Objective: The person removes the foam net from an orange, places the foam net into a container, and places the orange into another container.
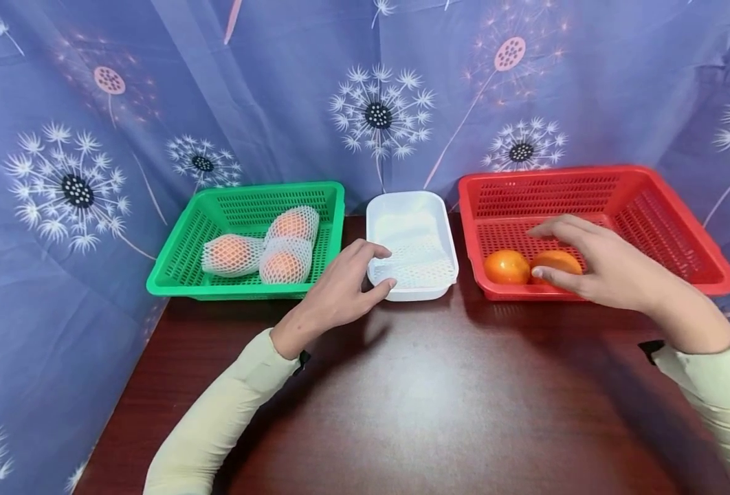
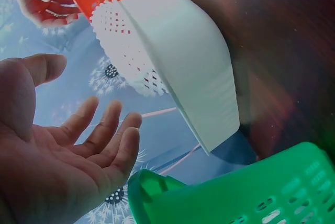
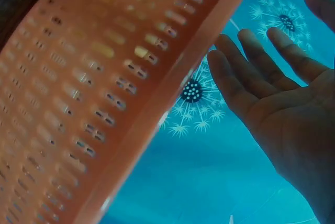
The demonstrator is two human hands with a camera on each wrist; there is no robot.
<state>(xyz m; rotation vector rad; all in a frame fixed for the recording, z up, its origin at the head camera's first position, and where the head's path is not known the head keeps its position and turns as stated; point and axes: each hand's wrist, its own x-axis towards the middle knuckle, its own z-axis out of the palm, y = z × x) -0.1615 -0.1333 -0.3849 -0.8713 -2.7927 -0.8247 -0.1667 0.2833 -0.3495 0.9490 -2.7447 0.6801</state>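
Red basket (image 1: 557,177), at 3 o'clock from the white tray (image 1: 410,210), has two orange fruits (image 1: 506,267) in its 8 o'clock corner. Reaching for fruit seems to be the step in hand — the right hand (image 1: 612,265) hangs over them, fingers wide, holding nothing. I can't tell if its thumb touches one. Picking one up would call for fingers curled round it. The left hand (image 1: 343,283) is wide and empty too, at the tray's 8 o'clock — close to white netting (image 1: 421,269) inside. At 9 o'clock from the tray, the green basket (image 1: 247,292) holds three netted fruits (image 1: 286,268).
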